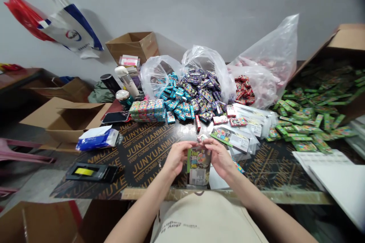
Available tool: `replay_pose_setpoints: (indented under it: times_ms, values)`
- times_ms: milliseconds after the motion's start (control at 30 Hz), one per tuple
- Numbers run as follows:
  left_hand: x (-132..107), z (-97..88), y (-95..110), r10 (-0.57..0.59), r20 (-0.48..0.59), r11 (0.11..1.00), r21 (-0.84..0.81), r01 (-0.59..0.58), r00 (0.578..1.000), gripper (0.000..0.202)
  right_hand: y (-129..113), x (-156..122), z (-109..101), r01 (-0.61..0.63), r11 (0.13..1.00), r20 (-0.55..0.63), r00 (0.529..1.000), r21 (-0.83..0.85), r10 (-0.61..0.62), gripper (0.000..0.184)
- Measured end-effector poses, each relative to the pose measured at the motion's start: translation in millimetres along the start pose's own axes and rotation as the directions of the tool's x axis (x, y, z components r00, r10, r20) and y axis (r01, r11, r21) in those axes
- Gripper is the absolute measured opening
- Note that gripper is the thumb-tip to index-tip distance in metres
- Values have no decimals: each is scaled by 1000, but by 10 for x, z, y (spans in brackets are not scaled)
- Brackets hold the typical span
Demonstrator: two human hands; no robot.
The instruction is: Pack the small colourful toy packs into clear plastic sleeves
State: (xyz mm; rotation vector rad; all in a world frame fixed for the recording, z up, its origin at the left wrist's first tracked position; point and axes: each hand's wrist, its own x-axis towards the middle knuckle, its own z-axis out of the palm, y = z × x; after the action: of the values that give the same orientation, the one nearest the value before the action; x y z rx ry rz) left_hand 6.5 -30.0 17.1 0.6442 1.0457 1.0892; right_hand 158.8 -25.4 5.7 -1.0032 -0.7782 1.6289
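Both your left grip (177, 157) and right grip (219, 156) pinch the top of a printed pouch (199, 166). Small purple boxes (204, 93) lie heaped beyond it on the desk (145, 155).

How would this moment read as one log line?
left hand: holds packet, upper left | right hand: holds packet, upper right | beyond: blue boxes, purple boxes | far right: green boxes
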Motion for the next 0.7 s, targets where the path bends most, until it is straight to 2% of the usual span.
replay_pose_setpoints:
  times_ms: [33,100,133,200,267,300,367,467,533,600,700]
  values:
    - [-17,-18,57,44,9,997,61,-44,999,19,5,-1,-25,54,997,-6,998,-53,-55,16]
    - [-90,-33,154,205,49,950,231,-211,978,17,13,-10,-82,226,950,-12,972,-218,-234,13]
    - [-139,-33,191,300,93,888,336,-313,949,15,16,-21,-113,319,897,12,943,-305,-332,10]
    - [-232,-29,245,427,218,707,525,-474,878,12,15,-55,-169,465,776,131,880,-426,-456,9]
    - [-285,-31,281,475,310,555,621,-553,824,10,1,-93,-205,544,699,256,838,-464,-483,13]
    - [-291,-35,296,480,327,516,645,-563,814,9,-13,-109,-213,556,682,293,831,-475,-474,14]
    - [-270,-46,324,469,310,505,674,-539,827,9,-58,-128,-205,528,678,297,849,-512,-438,15]
    - [-215,-52,364,394,250,579,679,-451,884,10,-161,-134,-154,414,724,240,910,-552,-338,16]
    - [-201,-41,386,336,232,630,665,-401,913,10,-238,-137,-117,344,761,242,938,-550,-249,15]
    - [-212,-24,400,313,237,643,660,-390,919,8,-299,-145,-97,315,770,264,944,-554,-196,15]
    - [-244,-10,400,354,269,599,671,-438,896,7,-333,-162,-104,319,754,287,941,-574,-180,18]
